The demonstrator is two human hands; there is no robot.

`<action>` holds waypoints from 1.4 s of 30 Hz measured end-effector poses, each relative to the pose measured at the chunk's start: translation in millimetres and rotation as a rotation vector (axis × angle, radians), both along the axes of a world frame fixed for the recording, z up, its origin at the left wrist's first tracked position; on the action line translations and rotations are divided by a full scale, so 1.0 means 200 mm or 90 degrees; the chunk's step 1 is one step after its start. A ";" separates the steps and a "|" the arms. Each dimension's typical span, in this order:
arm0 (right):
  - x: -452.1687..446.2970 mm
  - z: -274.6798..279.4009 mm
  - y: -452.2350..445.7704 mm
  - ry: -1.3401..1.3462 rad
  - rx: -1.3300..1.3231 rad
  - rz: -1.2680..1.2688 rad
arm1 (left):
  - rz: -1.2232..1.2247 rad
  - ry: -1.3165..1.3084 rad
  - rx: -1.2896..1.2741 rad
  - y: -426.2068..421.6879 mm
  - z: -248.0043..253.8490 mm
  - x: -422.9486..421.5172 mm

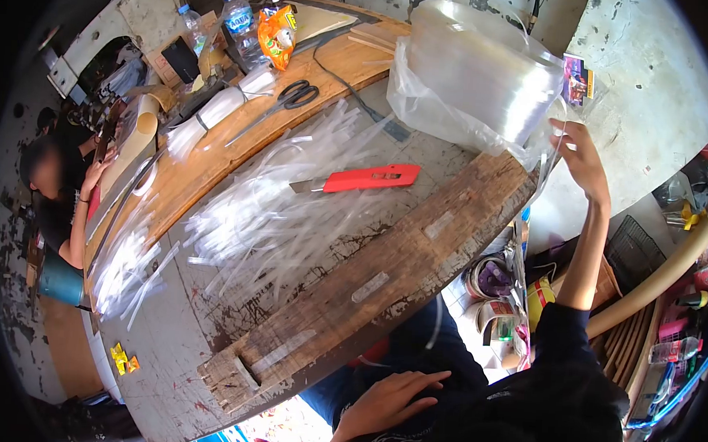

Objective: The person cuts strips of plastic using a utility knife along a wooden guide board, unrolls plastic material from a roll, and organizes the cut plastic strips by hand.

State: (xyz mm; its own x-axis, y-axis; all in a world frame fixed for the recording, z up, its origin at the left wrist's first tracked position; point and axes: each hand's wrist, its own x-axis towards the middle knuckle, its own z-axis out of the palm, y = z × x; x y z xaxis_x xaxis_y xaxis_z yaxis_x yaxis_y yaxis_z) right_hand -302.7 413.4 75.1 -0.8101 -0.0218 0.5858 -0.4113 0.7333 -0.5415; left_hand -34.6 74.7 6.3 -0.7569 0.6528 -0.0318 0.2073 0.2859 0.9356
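My right hand (pixel 585 159) reaches to the end of a big roll of clear plastic strip (pixel 490 72), wrapped partly in a thin plastic bag. Its fingers are pinched at a loose strip hanging off the roll. My left hand (pixel 392 401) rests near my lap, fingers stretched out, holding nothing. Between them lies a worn wooden plank (pixel 375 278) along the table edge, with slots and a small upright piece at its near end. A red box cutter (pixel 372 178), blade out, lies on a spread heap of cut clear strips (pixel 267 200).
Black-handled scissors (pixel 284 105) and a tied bundle of strips (pixel 215 114) lie on a raised wooden board. Water bottles (pixel 238 19) and an orange snack packet (pixel 277 37) stand behind. Yellow wrappers (pixel 124 359) lie at the left. Another person (pixel 64 182) sits across the table.
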 end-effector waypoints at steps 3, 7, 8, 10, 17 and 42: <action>-0.11 0.00 -0.03 -0.165 0.052 -0.073 | 0.001 0.014 -0.009 0.02 -0.05 0.00; -0.11 0.06 -0.06 -0.265 0.345 -0.205 | 0.006 0.028 -0.010 0.05 -0.06 0.01; -0.09 0.09 -0.10 -0.302 0.402 -0.201 | 0.000 0.027 -0.013 0.05 -0.06 0.01; -0.10 0.07 -0.07 -0.339 0.461 -0.202 | -0.008 0.028 -0.013 0.06 -0.06 0.00; -0.19 0.07 -0.02 -0.452 0.173 0.001 | 0.006 0.023 -0.026 0.04 -0.06 0.01; 0.27 0.61 -0.74 -0.339 0.036 0.717 | 0.184 -0.081 0.255 0.00 0.12 -0.04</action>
